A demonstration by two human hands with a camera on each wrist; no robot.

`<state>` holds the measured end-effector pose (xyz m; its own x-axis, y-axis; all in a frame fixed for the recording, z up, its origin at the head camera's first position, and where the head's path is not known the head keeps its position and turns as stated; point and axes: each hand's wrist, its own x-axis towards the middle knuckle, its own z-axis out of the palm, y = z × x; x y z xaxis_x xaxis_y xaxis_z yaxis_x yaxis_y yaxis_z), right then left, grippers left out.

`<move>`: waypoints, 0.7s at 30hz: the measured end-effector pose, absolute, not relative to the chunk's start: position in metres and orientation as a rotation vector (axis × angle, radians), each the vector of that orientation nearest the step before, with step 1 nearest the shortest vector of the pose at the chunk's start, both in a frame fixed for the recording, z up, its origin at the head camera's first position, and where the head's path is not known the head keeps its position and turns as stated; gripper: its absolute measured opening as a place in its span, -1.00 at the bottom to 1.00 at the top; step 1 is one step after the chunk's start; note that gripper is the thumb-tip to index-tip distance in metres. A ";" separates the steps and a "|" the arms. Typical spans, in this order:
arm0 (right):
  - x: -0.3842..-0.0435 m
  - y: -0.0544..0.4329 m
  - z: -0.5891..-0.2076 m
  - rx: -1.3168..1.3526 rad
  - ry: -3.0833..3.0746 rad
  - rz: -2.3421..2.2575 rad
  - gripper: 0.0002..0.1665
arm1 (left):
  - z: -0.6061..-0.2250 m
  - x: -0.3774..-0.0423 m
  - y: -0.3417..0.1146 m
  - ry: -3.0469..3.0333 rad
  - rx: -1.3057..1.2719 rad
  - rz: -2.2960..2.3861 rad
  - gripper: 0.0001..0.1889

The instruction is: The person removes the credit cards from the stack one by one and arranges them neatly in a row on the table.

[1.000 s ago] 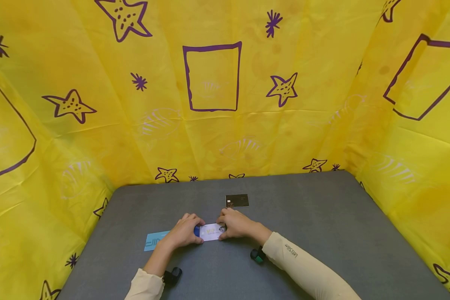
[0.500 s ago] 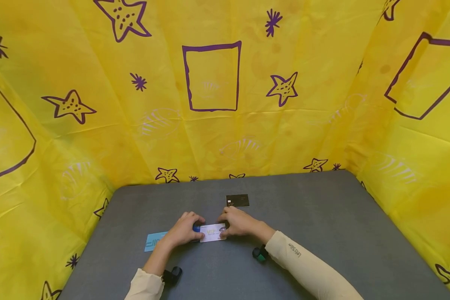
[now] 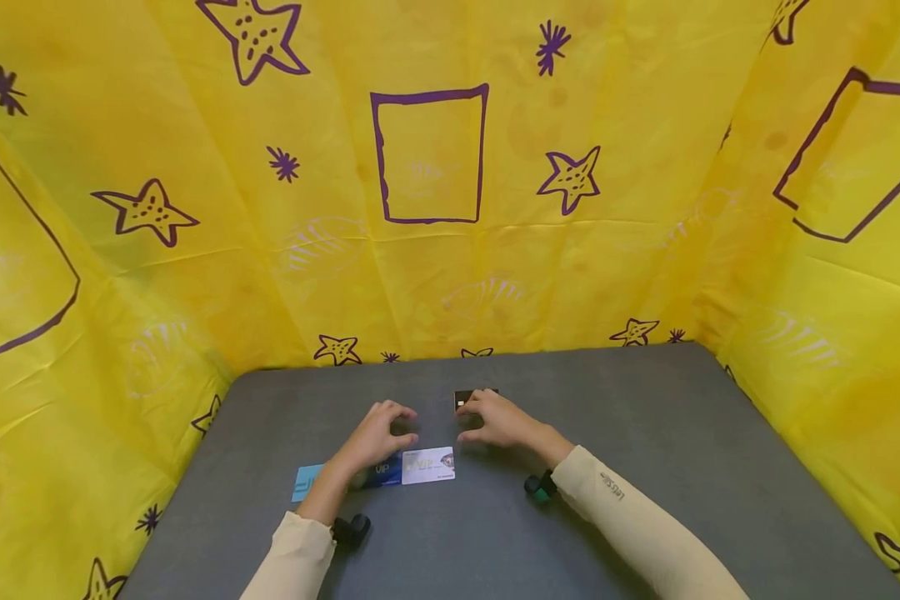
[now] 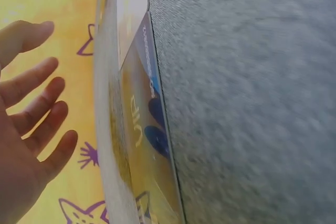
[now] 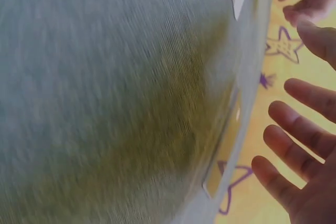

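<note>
Three cards lie in a row on the grey table: a light blue card (image 3: 307, 481) at the left, a dark blue VIP card (image 3: 385, 472) in the middle and a white VIP card (image 3: 428, 466) at the right end. My left hand (image 3: 376, 433) hovers above the dark blue card, fingers apart and holding nothing; its wrist hides part of the row. My right hand (image 3: 501, 421) is raised off the table, with parted fingers and nothing in them. Behind it lies a black card (image 3: 461, 400), partly covered by the fingers. The right wrist view shows that hand's fingers (image 5: 300, 129) spread.
The grey table (image 3: 607, 433) reaches back to a yellow cloth backdrop (image 3: 435, 275) with purple drawings, which also hangs at both sides. Dark wrist devices (image 3: 352, 530) sit under the forearms.
Both hands have let go of the white card and lifted away from it. The right hand has moved up and back toward the black card. The white card stays at the row's right end.
</note>
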<state>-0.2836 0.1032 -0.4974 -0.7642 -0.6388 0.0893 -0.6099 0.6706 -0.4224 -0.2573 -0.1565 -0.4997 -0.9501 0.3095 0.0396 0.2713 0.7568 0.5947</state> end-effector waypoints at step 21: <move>-0.308 0.130 -0.493 -0.798 2.901 -0.722 -0.48 | -0.511 -0.300 -0.120 2.829 0.490 1.127 -0.50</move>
